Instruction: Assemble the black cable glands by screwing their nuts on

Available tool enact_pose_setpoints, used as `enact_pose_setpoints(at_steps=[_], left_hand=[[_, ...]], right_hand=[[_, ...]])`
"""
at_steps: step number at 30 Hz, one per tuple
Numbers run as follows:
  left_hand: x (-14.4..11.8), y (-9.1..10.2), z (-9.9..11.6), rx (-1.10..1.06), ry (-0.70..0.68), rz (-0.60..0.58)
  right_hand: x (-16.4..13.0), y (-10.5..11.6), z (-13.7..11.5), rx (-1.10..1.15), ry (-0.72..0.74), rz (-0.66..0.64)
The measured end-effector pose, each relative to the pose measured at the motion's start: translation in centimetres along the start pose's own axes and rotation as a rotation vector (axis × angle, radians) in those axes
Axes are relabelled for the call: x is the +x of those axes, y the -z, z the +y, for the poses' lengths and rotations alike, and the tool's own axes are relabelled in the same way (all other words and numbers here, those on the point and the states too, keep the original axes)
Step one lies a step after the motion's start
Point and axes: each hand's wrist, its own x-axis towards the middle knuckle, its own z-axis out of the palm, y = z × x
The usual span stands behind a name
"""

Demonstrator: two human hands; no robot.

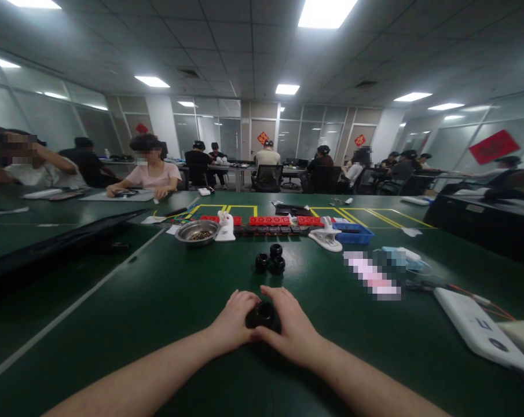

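Note:
My left hand (233,322) and my right hand (290,326) meet low in the middle of the green table (157,301). Between them they grip one small black round part (260,314), its open top showing between the fingers. A little farther away lie three more black round parts (271,259) in a tight cluster on the table. Beyond these runs a row of red blocks (268,220) above a row of dark blocks (268,230).
A metal bowl (197,232) with small pieces stands at the back left beside a white holder (226,227). A white clamp-like tool (326,237) and a blue tray (352,233) sit back right. A white flat device (479,330) lies at right. Several people sit at tables behind.

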Motion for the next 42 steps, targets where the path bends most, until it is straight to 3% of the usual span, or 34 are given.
enact_pose_setpoints(at_steps=[5,11,17,21,27,31,37,42], left_hand=[[0.0,0.1,0.2,-0.001,0.0,0.01],[-0.2,0.3,0.9,0.037,-0.015,0.008],[-0.4,0.3,0.9,0.035,-0.017,0.009],[-0.3,0.1,0.5,0.025,-0.012,0.009],[-0.3,0.3,0.7,0.016,-0.005,-0.001],[-0.2,0.3,0.7,0.019,0.0,-0.002],[-0.2,0.2,0.5,0.008,-0.015,0.012],[-0.2,0.3,0.7,0.02,-0.008,0.018]], right_hand=[[0.3,-0.1,-0.2,-0.062,-0.067,0.071],[0.2,0.4,-0.4,0.019,0.015,0.014],[0.2,0.3,-0.5,-0.012,-0.067,0.033],[0.2,0.4,-0.5,0.014,0.015,-0.023],[0.3,0.3,-0.3,-0.016,-0.051,0.008],[0.2,0.4,-0.3,0.015,0.03,-0.016],[0.3,0.5,-0.3,0.009,-0.066,0.006],[0.1,0.6,-0.2,0.04,0.032,-0.049]])
